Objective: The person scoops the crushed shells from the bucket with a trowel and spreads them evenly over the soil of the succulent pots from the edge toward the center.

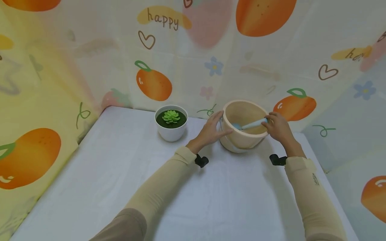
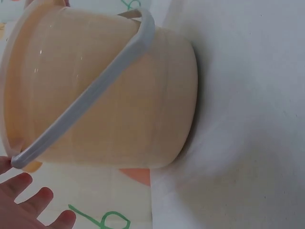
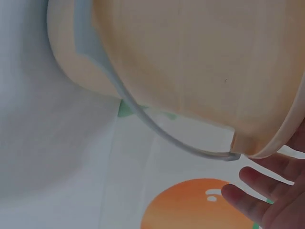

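A beige bucket (image 1: 238,140) with a grey carrying handle (image 2: 90,98) stands upright on the table. My left hand (image 1: 209,131) rests at its left rim, thumb along the front and fingers spread; in the left wrist view one fingertip touches the rim by the handle's end. At the right rim, my right hand (image 1: 277,125) pinches the end of a light blue tool (image 1: 253,124) that slants down into the bucket. The tool's far end is partly hidden by the front rim. In the right wrist view, the lower fingers (image 3: 245,202) are apart beside the rim.
A white pot (image 1: 171,134) with a green succulent (image 1: 171,116) stands left of the bucket. White cloth covers the table (image 1: 120,167). Fruit-printed cloth (image 1: 187,67) hangs close behind the bucket and along both sides.
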`<state>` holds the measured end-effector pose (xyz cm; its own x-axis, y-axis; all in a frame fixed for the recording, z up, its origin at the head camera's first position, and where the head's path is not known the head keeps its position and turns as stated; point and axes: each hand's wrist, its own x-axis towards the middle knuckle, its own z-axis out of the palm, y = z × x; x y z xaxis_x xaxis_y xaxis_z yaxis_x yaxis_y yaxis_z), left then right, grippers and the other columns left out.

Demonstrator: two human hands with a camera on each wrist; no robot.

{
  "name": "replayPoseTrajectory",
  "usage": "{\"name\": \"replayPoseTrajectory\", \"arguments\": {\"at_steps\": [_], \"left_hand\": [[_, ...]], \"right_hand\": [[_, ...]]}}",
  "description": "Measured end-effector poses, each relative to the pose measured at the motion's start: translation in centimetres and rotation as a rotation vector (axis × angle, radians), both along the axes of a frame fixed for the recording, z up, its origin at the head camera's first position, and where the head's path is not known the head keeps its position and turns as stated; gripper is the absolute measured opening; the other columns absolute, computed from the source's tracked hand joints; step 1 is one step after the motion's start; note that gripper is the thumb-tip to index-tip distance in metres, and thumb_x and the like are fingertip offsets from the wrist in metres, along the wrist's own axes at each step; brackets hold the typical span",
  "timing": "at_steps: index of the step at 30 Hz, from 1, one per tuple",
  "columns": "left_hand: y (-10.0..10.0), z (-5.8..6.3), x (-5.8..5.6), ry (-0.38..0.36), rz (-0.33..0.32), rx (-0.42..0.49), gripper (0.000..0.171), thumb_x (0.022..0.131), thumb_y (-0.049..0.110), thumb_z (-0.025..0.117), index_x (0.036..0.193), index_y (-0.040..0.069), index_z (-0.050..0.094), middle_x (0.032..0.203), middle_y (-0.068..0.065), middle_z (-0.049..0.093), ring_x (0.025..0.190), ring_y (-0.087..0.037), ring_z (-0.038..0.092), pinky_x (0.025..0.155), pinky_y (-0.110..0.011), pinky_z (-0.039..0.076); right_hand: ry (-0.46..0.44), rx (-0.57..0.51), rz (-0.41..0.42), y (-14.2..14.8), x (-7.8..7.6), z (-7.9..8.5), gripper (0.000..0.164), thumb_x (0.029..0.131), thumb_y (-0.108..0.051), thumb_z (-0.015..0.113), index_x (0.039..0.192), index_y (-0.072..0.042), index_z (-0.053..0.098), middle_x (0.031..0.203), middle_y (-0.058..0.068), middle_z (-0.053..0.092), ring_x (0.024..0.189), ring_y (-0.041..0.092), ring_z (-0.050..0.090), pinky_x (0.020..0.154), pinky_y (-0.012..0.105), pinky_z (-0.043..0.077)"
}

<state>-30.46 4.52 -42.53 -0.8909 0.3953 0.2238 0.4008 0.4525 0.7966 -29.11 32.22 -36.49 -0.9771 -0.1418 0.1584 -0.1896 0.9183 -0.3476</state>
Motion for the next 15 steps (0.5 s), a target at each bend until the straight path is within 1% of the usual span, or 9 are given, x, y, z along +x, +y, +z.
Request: {"name": "replayPoseTrajectory", "arguments": {"at_steps": [5,8,11,15], "left_hand": [[0.7,0.1,0.0,-0.018,0.030,0.019,0.089,0.087,0.049,0.067,0.156,0.015,0.023,0.161,-0.009,0.025,0.147,-0.030,0.028,0.115,-0.052,0.032],[1.0,0.2,-0.1,-0.015,0.044,0.013,0.090,0.086,0.050,0.068,0.156,0.013,0.023,0.161,-0.010,0.025,0.147,-0.031,0.029,0.116,-0.050,0.032],[1.2,0.3,-0.2,0.004,0.053,0.014,0.092,0.085,0.049,0.070,0.155,0.010,0.024,0.159,-0.012,0.027,0.146,-0.030,0.030,0.116,-0.047,0.033],[1.4,0.3,-0.4,0.027,0.057,0.024,0.095,0.082,0.048,0.074,0.153,0.006,0.026,0.158,-0.013,0.029,0.146,-0.029,0.031,0.117,-0.043,0.032]], "right_hand": [[0.037,-0.036,-0.003,-0.2,-0.2,0.1,0.036,0.095,-0.011,0.060,0.119,0.016,0.058,0.137,0.038,0.043,0.128,0.055,0.038,0.109,0.065,0.028],[0.058,-0.062,-0.002,-0.4,-0.1,0.2,0.035,0.094,-0.010,0.062,0.118,0.016,0.059,0.131,0.037,0.048,0.124,0.054,0.041,0.107,0.064,0.031],[0.084,-0.078,0.001,-0.6,0.0,0.3,0.035,0.093,-0.010,0.063,0.117,0.015,0.060,0.122,0.037,0.052,0.116,0.053,0.045,0.101,0.063,0.035],[0.115,-0.102,0.000,-1.0,0.0,0.7,0.033,0.093,-0.012,0.064,0.116,0.012,0.063,0.109,0.034,0.056,0.101,0.048,0.052,0.087,0.058,0.043]]}}
